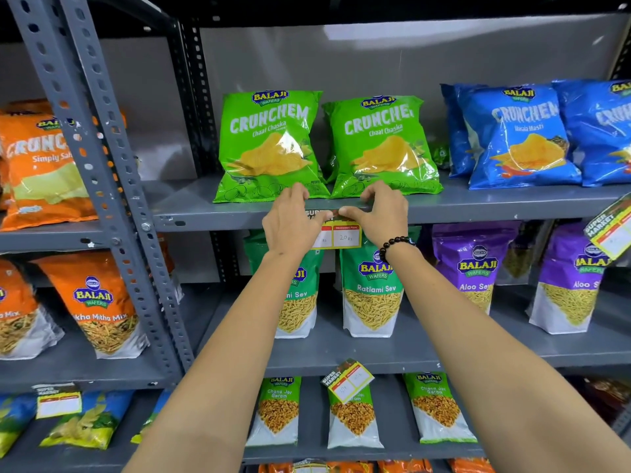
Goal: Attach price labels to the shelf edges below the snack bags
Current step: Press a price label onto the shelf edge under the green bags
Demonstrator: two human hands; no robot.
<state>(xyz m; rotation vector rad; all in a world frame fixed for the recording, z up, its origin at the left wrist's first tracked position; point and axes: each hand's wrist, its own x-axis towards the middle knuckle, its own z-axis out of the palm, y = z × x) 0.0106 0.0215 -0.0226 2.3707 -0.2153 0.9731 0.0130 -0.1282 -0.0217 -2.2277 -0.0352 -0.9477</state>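
Note:
A yellow and red price label (345, 235) hangs from the front edge of the grey shelf (478, 209), right below two green Crunchem bags (269, 145). My left hand (290, 223) pinches the label's upper left corner against the edge, fingers curled over the shelf lip. My right hand (379, 213), with a black bead bracelet at the wrist, presses the label's upper right corner. The label's top strip is mostly hidden under both thumbs. "20 Rs" is handwritten in its right box.
Blue Crunchem bags (519, 134) stand to the right, orange bags (41, 165) on the left rack behind a perforated grey post (102, 186). Other labels hang at the right edge (611, 230), on the lower shelf (346, 380) and lower left (58, 401). Sev pouches (372, 288) stand below.

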